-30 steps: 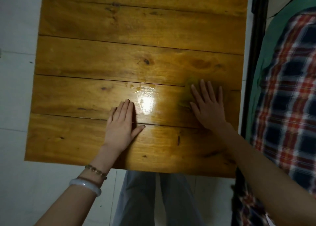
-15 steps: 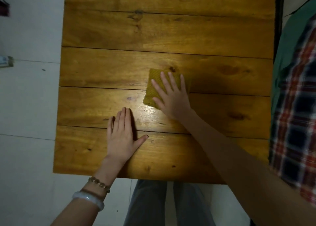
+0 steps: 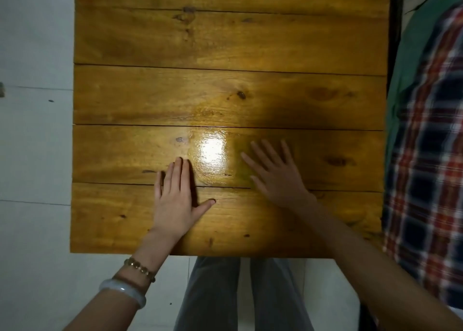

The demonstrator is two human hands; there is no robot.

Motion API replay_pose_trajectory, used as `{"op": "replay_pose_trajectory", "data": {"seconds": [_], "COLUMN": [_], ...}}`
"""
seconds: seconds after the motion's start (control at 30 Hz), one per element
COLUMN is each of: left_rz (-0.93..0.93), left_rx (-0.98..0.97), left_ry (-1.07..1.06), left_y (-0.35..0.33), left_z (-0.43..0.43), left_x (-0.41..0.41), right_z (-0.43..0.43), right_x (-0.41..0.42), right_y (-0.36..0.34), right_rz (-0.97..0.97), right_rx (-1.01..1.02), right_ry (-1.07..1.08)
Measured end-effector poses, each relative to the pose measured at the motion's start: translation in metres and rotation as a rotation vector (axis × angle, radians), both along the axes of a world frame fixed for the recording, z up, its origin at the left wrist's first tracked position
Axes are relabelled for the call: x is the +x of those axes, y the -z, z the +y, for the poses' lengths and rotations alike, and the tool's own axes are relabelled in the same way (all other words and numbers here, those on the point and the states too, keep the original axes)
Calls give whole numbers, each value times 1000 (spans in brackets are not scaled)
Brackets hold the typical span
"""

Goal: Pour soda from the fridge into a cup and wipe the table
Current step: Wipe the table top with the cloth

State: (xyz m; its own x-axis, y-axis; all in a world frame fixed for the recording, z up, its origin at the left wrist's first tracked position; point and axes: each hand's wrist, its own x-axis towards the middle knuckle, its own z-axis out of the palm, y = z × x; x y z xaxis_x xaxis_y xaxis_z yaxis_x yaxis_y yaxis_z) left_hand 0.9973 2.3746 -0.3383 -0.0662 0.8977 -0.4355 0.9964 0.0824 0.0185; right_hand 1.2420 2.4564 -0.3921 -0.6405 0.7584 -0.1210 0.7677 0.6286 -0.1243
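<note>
A wooden plank table (image 3: 225, 50) fills the view. My left hand (image 3: 175, 200) lies flat on its near planks, fingers straight and thumb spread. My right hand (image 3: 278, 175) presses flat on a yellow-green cloth (image 3: 241, 155), which is blurred and mostly hidden under the fingers. Between the two hands a wet, shiny patch (image 3: 213, 150) reflects light. No cup or soda is in view.
White tiled floor (image 3: 35, 155) runs along the table's left side. A green and plaid fabric surface (image 3: 426, 155) lies past the table's right edge, behind a dark frame (image 3: 397, 30). My grey trousers (image 3: 240, 295) show below the near edge.
My right hand slid the cloth from the table's middle back toward the right and nearer to me. The left hand stayed flat in place.
</note>
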Motion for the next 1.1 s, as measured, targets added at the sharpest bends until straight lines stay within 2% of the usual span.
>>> {"op": "replay_pose_trajectory", "data": {"seconds": [0.17,0.33,0.4,0.5,0.63,0.73,0.83,0.93,1.1], "left_rz": [-1,-40,-45,-56,-53,-56,-68,-83,-74], "left_rx": [-13,50,64,58,47,28,19,25,36], "left_ry": [-10,-75,-104,-141,-137,-117,-112,-100,-162], "left_y": [2,-4,-5,-5,-2,-1,0,0,1], "left_z": [4,-3,-7,-14,-21,-24,-25,-31,-48], "left_x": [0,-2,-3,-2,1,11,27,42,60], "right_z": [62,110,104,69,7,-32,-38,-12,36], "right_x": [16,-69,-99,-113,-77,-26,26,53,-3], "right_y": [-5,-5,-6,-6,0,0,-1,-4,-8], "right_rz": [-66,-45,-25,-1,57,54,-8,-38,-45], "right_rx": [-35,-36,-75,-69,-51,-70,-16,-2,-27], "right_ry": [352,435,390,145,-113,-156,-75,101,320]}}
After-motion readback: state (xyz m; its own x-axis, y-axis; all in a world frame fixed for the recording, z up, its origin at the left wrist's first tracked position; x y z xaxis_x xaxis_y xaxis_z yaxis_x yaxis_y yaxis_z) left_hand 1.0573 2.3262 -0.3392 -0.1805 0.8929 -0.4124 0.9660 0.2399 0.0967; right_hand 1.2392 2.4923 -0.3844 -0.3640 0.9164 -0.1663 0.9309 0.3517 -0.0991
